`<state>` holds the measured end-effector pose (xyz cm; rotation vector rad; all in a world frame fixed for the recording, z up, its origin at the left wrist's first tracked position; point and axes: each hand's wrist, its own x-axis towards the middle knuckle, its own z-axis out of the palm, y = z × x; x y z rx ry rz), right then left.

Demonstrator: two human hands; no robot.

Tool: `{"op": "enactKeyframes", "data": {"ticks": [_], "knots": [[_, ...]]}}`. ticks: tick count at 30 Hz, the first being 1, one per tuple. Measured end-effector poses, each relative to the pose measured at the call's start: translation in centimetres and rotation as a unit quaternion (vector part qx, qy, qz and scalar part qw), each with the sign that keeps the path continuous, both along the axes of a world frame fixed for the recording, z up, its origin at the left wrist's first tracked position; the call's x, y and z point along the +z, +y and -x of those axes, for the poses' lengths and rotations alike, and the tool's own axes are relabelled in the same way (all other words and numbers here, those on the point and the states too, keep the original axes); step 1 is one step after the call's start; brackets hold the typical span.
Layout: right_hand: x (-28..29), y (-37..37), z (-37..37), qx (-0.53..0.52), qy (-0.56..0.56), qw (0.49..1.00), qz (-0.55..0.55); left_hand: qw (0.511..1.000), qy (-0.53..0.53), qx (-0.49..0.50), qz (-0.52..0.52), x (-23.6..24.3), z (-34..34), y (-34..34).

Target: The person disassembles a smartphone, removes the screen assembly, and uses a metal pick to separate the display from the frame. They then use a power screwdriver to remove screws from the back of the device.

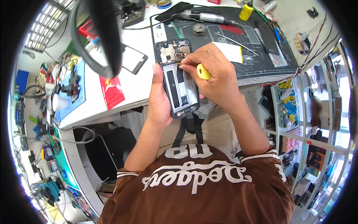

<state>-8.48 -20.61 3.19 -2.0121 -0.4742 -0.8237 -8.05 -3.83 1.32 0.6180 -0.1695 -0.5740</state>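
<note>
An opened phone, its back off and inner parts bare, is tilted in my left hand. My left thumb lies along its left edge, and the other fingers are mostly hidden behind it. Over the phone's right side, my right hand is closed in a pinch. A yellow tool with a rounded end and a dark spot sits in its grip. The fingertips are close to the phone's inner parts, just below the camera area. Whatever tip the tool has is too small to make out.
On the white bench lie a black phone frame and a red packet. The dark mat holds a white card, a thin metal rod and a silver handpiece. A black arm overhangs the left; shelves stand right.
</note>
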Motion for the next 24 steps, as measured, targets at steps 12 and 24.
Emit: {"op": "enactKeyframes", "data": {"ticks": [12,24], "knots": [[-1.3,-9.4,1.4,0.091,0.05,0.994,0.022,0.987,-0.093,0.085,-0.103,1.9,-5.4,-8.7],[1.7,-10.5,6.1,0.063,0.008,0.997,0.053,0.995,-0.08,0.046,-0.035,3.9,-6.4,-9.2]]}}
